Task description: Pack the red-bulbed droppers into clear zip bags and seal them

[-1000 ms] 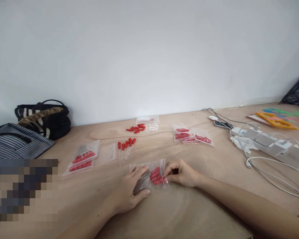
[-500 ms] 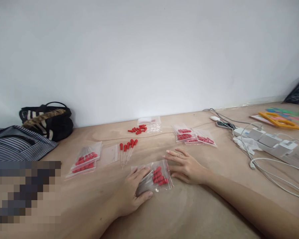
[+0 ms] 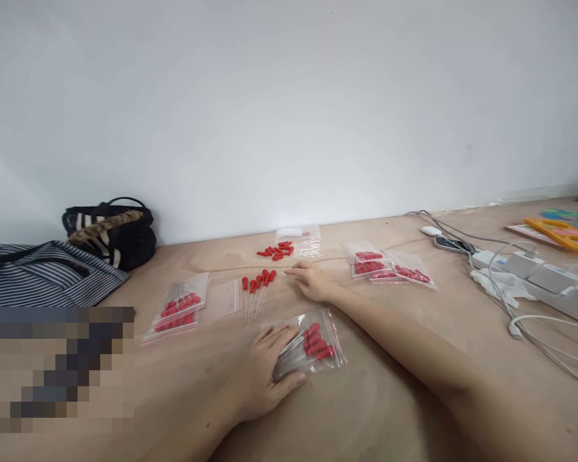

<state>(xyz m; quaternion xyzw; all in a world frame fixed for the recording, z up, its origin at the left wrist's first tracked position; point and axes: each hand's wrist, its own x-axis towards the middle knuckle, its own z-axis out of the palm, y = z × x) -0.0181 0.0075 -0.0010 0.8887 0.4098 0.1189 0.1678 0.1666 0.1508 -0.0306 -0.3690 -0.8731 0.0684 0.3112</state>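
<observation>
My left hand [image 3: 272, 369] lies over the left end of a clear zip bag [image 3: 301, 362], fingers flat on it and thumb spread along its near edge. Several droppers with red rubber bulbs [image 3: 318, 343] are inside this bag; their thin glass stems run under my fingers. My right hand [image 3: 311, 282] is open above the cloth, index finger stretched leftward, close to a fan of loose droppers [image 3: 257, 289] but apart from them. Behind these lie a heap of loose red bulbs [image 3: 279, 250] and a bundle of clear glass stems [image 3: 309, 248].
Filled dropper bags lie at left [image 3: 180, 308] and at right [image 3: 390, 266]. A flat zip bag [image 3: 223, 299] lies beside the loose droppers. Further right are a power strip [image 3: 534, 273] and white cables [image 3: 515, 330]. A black bag [image 3: 135, 237] and a striped bag [image 3: 77, 276] stand left.
My right hand has left the zip bag's right edge and moved up and left toward the loose droppers. My left hand stays on the bag. The view has shifted slightly left.
</observation>
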